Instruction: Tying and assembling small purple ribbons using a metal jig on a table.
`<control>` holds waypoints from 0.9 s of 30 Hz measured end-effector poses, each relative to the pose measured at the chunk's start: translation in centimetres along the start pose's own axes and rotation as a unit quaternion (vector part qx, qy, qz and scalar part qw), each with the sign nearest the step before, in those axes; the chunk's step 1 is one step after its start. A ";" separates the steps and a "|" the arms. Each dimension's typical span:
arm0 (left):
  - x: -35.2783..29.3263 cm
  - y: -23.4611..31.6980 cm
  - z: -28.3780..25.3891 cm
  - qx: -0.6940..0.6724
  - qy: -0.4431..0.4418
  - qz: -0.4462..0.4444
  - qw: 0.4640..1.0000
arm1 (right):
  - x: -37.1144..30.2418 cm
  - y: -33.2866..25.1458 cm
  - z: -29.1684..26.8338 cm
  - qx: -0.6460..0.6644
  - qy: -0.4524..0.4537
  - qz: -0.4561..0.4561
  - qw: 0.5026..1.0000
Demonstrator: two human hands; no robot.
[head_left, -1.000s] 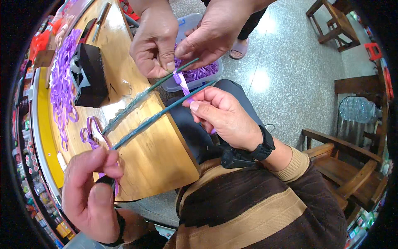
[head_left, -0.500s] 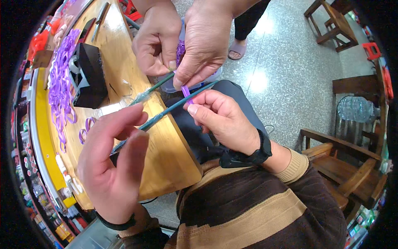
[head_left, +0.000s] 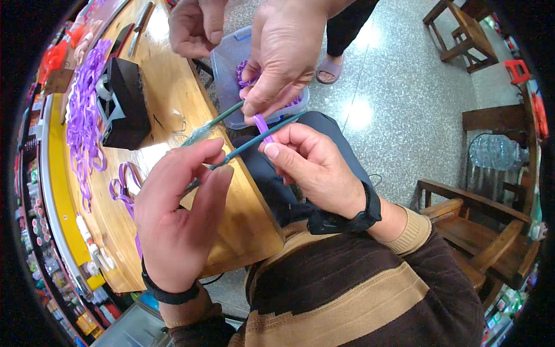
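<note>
In the head view, your right hand (head_left: 315, 173) has thumb and forefinger closed on a purple strip (head_left: 260, 122), near the tip of a blue-green stick (head_left: 254, 140). The strip spans the space between that stick and a green stick (head_left: 226, 113), and a co-worker's near hand (head_left: 283, 58) is at its other end, covering the green stick's tip. Your left hand (head_left: 182, 214) curves about the blue-green stick lower down, thumb and fingers a little apart; you cannot tell whether they touch it. That hand hides the sticks' lower ends.

Beyond the strip, a clear tub (head_left: 228, 55) of purple pieces (head_left: 245, 75) sits partly behind the near hand; the co-worker's other hand (head_left: 193, 26) is over the table edge. On your wooden table (head_left: 231, 231), purple loops (head_left: 121, 191) lie just left of your left hand, a black box (head_left: 127, 110) stands farther off, and a heap of purple ribbons (head_left: 87, 110) lies beside it. To your right are a wooden chair (head_left: 474, 231) and a clear bottle (head_left: 497, 151).
</note>
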State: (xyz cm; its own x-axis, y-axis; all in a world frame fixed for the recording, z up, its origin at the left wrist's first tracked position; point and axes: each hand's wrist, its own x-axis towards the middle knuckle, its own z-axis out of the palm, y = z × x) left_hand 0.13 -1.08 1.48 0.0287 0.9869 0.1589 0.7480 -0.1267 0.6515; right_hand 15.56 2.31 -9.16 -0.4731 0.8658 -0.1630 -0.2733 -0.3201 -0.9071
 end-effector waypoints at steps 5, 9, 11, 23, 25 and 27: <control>0.2 -0.7 0.1 0.016 0.006 -0.016 1.000 | -0.4 0.2 0.2 -0.022 0.000 0.009 1.000; 0.4 -1.0 0.2 0.019 0.009 -0.015 1.000 | -0.5 0.2 0.3 -0.001 -0.001 0.020 1.000; 0.5 -1.2 0.3 0.023 0.009 -0.012 1.000 | -0.5 0.3 0.3 0.022 -0.004 0.020 1.000; 0.6 -1.4 0.7 0.010 -0.014 -0.032 0.999 | -1.5 -0.8 0.6 0.075 -0.007 0.076 0.994; 0.5 -1.3 0.8 0.030 -0.004 -0.018 0.999 | -1.6 -1.0 0.6 0.089 -0.015 0.084 0.992; 0.3 -1.2 0.8 0.014 -0.007 -0.023 1.000 | -1.7 -1.1 0.6 0.094 -0.018 0.088 0.991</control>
State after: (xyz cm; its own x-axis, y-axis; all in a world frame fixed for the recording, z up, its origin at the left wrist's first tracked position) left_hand -0.25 -0.56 0.17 0.0030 0.9931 0.1176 0.7675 -0.0776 0.6363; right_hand 16.21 0.98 -7.66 -0.5557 0.7769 -0.2959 -0.3336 -0.5344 -0.7766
